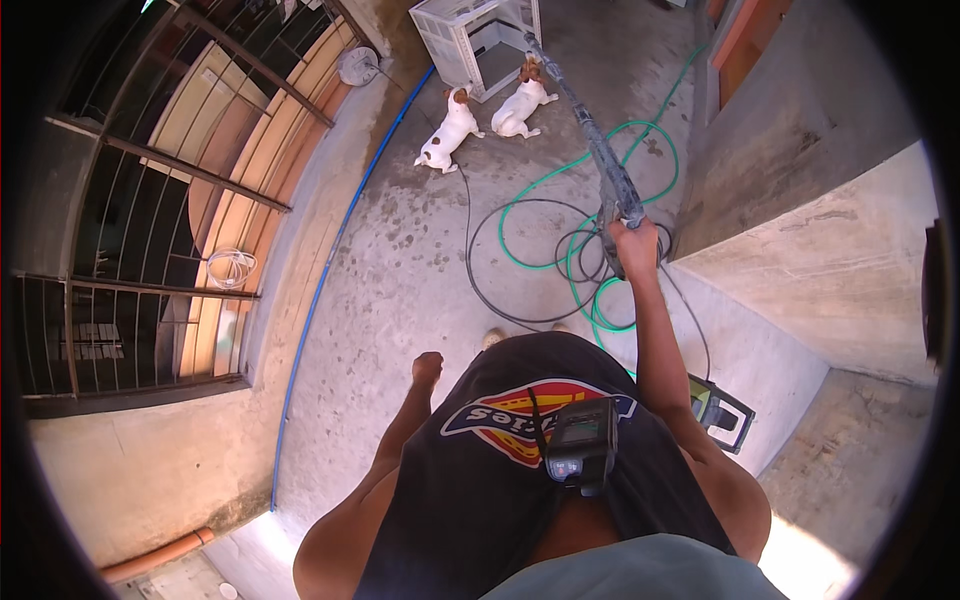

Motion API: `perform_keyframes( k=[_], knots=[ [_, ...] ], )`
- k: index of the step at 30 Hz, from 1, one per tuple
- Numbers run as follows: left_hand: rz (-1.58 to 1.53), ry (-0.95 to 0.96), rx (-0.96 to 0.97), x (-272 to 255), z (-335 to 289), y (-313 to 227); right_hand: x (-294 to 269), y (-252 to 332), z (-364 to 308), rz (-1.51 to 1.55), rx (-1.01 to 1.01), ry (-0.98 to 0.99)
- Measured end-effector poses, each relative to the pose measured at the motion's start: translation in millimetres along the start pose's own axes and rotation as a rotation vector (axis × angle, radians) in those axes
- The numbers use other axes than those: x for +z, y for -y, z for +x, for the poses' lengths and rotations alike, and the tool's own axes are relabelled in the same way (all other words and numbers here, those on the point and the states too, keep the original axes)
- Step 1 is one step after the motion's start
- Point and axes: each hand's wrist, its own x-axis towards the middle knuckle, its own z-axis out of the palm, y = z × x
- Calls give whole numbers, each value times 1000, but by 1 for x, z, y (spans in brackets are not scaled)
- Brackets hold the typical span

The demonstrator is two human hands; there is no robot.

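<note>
My right hand is wrapped round the grip of a pressure washer gun, held out ahead. Its long dark lance, covered in grey-white smears, points away toward a white open-sided frame box. The lance's far end overlaps the box's right side from here. Low at my left side, my left hand hangs with fingers curled closed, and nothing shows in it. Two white dogs with brown heads, one on the left and one on the right, are on the floor just before the box.
A green hose and a black hose loop over the concrete floor ahead. The green and black machine stands at my right. A blue pipe runs along the left wall, below a barred window. Concrete walls rise on the right.
</note>
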Motion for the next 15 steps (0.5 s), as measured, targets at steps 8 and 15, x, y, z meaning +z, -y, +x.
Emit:
perform_keyframes(
  k=[8,15],
  knots=[
    [-291,-95,-179,-5,-14,-13,9,4,-7,-39,-25,50],
    [-598,-21,-447,-33,-22,-62,5,-4,-9,-20,-24,101]
  ],
)
